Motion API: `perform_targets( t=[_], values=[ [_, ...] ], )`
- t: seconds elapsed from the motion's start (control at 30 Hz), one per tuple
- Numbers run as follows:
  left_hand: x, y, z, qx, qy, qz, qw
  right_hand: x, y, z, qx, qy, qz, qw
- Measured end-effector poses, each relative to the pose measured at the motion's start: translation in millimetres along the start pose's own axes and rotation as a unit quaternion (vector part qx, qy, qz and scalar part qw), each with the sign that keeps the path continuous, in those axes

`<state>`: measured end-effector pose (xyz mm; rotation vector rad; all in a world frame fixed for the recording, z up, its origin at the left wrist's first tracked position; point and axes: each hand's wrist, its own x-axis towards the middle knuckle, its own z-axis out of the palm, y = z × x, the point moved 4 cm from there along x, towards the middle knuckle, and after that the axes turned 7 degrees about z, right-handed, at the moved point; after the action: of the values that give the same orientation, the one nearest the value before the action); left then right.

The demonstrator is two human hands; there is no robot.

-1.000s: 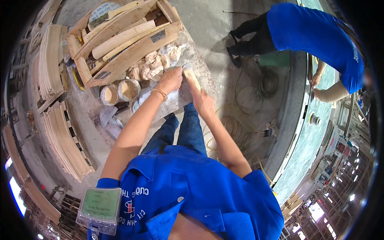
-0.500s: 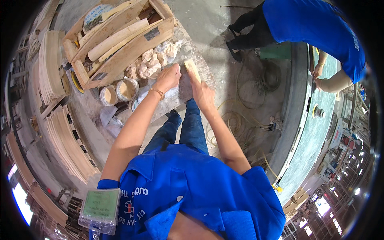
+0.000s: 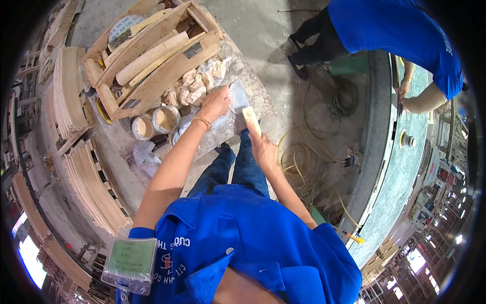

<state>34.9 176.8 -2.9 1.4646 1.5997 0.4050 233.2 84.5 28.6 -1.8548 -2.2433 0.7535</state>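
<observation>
My right hand (image 3: 264,151) is wrapped round the pale wooden handle of a putty knife (image 3: 250,120). Its broad grey blade (image 3: 238,96) points away from me over the near end of a worn, stained worktop (image 3: 255,81). Just left of the blade, my left hand (image 3: 216,103) is closed, fingers curled together; what they hold, if anything, is hidden. A whitish cloth (image 3: 218,123) lies beneath and beside that hand. Beyond it is a heap of crumpled tan wads (image 3: 192,88). Two round tubs of beige paste, a left tub (image 3: 142,127) and a right tub (image 3: 166,119), stand left of my left forearm.
A wooden tote box (image 3: 167,68) with wood pieces and abrasive discs fills the worktop's far left. Stacked curved wooden slats (image 3: 93,187) stand at left. Hoses (image 3: 296,157) coil on the floor. At right a co-worker (image 3: 395,25) leans over a long greenish bench (image 3: 400,177).
The putty knife has turned and come slightly nearer me, so its blade now shows. My left hand stays close by. The whole view has shifted slightly.
</observation>
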Motion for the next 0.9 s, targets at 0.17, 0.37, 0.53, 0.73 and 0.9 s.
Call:
perform_targets(
  t=[0.17,0.37,0.53,0.73,0.9],
  values=[
    [5.3,5.1,5.3,0.001,-0.005,0.033,0.999,70.4,-20.5,1.8,-0.021,0.035,-0.021,0.999],
    [-0.1,-2.7,1.9,-0.047,-0.012,-0.035,0.998,0.1,-8.2,13.8,-0.041,-0.018,-0.009,0.999],
    [4.4,2.9,3.5,-0.007,0.005,0.018,1.000,57.9,-20.8,0.7,-0.074,-0.001,-0.031,0.997],
    [-3.1,0.1,-1.2,-0.019,0.003,-0.005,1.000,5.9,-3.0,3.6,-0.030,0.006,-0.005,1.000],
    [0.7,5.8,2.5,0.004,0.037,0.079,0.996,60.4,-7.5,-9.2,-0.045,0.018,-0.024,0.999]
  ],
)
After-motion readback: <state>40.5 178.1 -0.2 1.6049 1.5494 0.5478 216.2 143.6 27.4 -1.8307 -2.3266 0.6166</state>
